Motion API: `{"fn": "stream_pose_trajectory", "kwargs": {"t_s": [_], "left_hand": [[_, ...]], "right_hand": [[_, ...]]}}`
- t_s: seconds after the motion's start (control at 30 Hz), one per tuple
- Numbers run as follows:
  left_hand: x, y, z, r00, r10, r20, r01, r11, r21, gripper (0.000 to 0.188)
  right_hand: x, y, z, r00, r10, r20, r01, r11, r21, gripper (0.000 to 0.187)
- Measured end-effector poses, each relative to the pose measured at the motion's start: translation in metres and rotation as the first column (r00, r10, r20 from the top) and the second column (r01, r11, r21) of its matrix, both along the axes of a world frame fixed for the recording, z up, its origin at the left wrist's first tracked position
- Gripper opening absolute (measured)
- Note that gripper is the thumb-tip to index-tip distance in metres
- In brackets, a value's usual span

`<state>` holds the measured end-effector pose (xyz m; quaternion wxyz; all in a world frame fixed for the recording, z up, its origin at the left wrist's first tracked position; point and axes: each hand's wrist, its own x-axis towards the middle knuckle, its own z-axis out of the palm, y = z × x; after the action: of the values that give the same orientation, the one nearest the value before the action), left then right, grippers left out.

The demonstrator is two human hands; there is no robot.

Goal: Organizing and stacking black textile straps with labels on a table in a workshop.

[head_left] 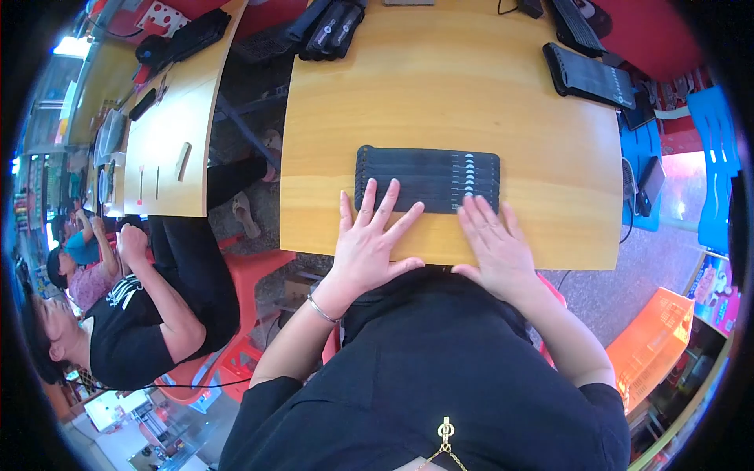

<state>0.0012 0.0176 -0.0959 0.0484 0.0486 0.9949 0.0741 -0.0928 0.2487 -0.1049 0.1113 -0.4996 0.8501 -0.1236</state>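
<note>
In front of me on the wooden table (pixel 448 94) lies a wide set of flat black pieces (pixel 412 167), overlapping in staggered rows. White printed marks run down its right part, and its left ends look rounded. My left hand (pixel 369 239) is open, its fingers spread over the near left edge of the black pieces. At their near right edge, my right hand (pixel 495 243) is also open, fingers stretched out and slightly blurred. Neither hand grips anything. I cannot make out exactly what kind of articles the black pieces are.
Black bundles (pixel 334 31) lie at the table's far left, with another black stack (pixel 589 76) at the far right. To my left a seated person (pixel 141 330) in black is beside a second table (pixel 177 118). An orange basket (pixel 648 345) stands on the right, near blue chairs (pixel 711 157).
</note>
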Motion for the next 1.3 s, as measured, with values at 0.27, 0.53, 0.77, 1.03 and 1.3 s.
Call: {"fn": "stream_pose_trajectory", "kwargs": {"t_s": [0.27,0.53,0.77,1.03,1.3], "left_hand": [[0.009,-0.009,-0.008,0.995,0.087,-0.045,-0.083,0.992,0.093,0.111],[0.013,-0.003,0.006,0.989,0.115,-0.093,-0.103,0.987,0.126,0.103],[0.016,-0.005,-0.005,0.980,0.075,-0.185,-0.041,0.982,0.186,0.095],[0.024,0.010,-0.005,0.966,0.095,-0.240,-0.049,0.980,0.192,0.089],[0.077,0.016,-0.007,0.983,0.010,-0.186,0.029,0.978,0.207,0.068]], "right_hand": [[0.001,0.019,0.010,0.982,-0.172,-0.080,0.179,0.980,0.088,0.091],[0.002,0.038,-0.002,0.993,-0.106,-0.056,0.108,0.994,0.032,0.085],[0.010,0.004,0.019,0.988,-0.080,-0.131,0.089,0.993,0.072,0.082],[0.002,0.018,0.017,0.993,-0.093,-0.070,0.101,0.988,0.114,0.079],[-0.027,0.008,0.023,0.967,-0.255,0.009,0.242,0.906,-0.348,0.059]]}}
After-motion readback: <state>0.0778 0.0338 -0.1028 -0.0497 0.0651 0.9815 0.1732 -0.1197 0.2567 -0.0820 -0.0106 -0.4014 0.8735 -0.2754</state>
